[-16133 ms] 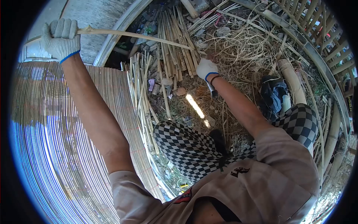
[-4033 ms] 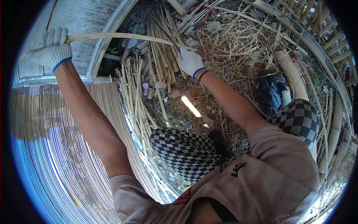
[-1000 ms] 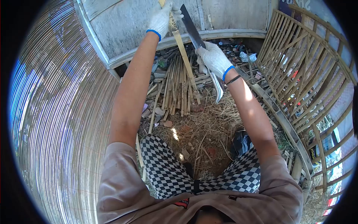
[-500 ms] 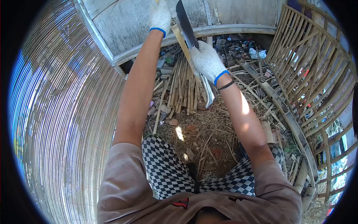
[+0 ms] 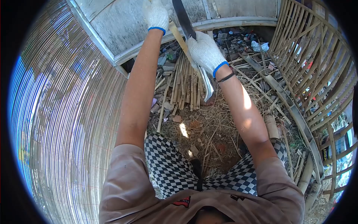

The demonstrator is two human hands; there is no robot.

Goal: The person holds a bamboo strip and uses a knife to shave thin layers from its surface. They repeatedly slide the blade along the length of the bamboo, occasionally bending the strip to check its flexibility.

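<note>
My right hand [image 5: 207,52], in a white knitted glove with a blue cuff, is closed around the handle of a machete [image 5: 182,18]. Its dark blade points up and slightly left, past the top edge. A bamboo strip [image 5: 181,40] slants from beside my left glove down under my right one. Its pale, shiny lower end [image 5: 207,89] sticks out below my right hand. My left hand [image 5: 156,16], gloved alike, is at the top edge and appears closed on the strip's upper part; its fingers are blurred and partly hidden.
A bundle of bamboo strips [image 5: 186,86] lies on the ground below my hands. Ahead is a weathered panel wall [image 5: 130,28], with rubble along its foot. A bamboo slat screen [image 5: 104,100] stands left, a bamboo lattice [image 5: 317,56] right. Split bamboo [image 5: 291,104] lies beside the lattice.
My right hand and the machete have shifted slightly up and left along the bamboo strip. The view has tilted a little; my left hand stays near the top edge.
</note>
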